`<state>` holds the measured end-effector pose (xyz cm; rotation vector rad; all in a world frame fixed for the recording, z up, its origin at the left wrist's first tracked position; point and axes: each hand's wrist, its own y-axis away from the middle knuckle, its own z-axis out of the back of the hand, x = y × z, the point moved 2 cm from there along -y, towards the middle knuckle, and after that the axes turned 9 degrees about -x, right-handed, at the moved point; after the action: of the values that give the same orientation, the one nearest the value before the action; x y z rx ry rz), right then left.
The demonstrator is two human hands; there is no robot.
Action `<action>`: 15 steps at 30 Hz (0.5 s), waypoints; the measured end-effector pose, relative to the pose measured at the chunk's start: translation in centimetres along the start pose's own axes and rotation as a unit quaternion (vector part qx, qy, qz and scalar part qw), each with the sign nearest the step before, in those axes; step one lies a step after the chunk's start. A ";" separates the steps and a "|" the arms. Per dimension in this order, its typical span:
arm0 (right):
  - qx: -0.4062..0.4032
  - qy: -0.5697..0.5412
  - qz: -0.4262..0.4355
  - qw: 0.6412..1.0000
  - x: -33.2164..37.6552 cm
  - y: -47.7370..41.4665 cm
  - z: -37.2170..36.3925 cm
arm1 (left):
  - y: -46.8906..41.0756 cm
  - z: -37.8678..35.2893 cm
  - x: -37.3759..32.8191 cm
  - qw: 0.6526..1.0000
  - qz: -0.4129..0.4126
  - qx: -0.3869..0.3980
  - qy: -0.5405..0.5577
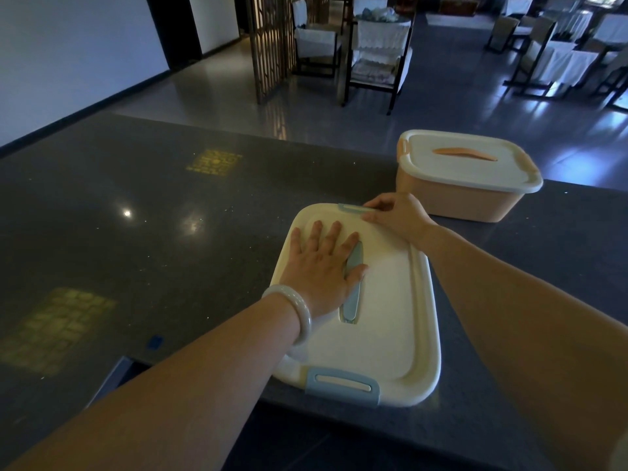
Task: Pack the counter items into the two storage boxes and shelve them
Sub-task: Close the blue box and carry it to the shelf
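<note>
Flat and spread, the left hand [321,266] presses palm-down on the white lid [384,321] of the blue-trimmed storage box [423,379], fingers straight and holding nothing, with the thumb side lying across the upper part of the blue handle [351,300] sunk into the lid's middle. At the lid's far edge the right hand [399,215] has its fingers curled over the far latch [351,208], thumb on the lid just below it, so the latch is pinched between them; whether that latch is snapped down I cannot tell. On the edge nearest the camera, the near latch [343,384] lies flat against the rim. This box sits on the dark speckled counter [170,215], close to its near edge, and its body is hidden under the lid. Just beyond the right hand, apart from the first box, stands the peach storage box [455,202], also on the counter, its cream lid [475,171] on, with an orange handle [465,153] lying flat in the top and an orange clip [404,147] at the left end. A pale bangle [300,312] circles the left wrist. Two yellowish patterned patches of light [214,161] fall on the counter's left half, and a small blue mark [155,342] shows near its front edge. Past the counter, chairs [373,56] with white covers stand on a glossy floor.
</note>
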<state>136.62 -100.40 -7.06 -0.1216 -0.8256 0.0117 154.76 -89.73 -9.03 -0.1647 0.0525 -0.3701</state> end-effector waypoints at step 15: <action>0.006 0.095 -0.024 0.995 0.2 2.6 0.5 | -0.3 0.8 0.3 0.999 -0.024 0.011 0.032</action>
<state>136.45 -97.77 -6.88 -0.0906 -0.6374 -0.0408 155.03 -89.99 -8.25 -0.1328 0.1081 -0.4230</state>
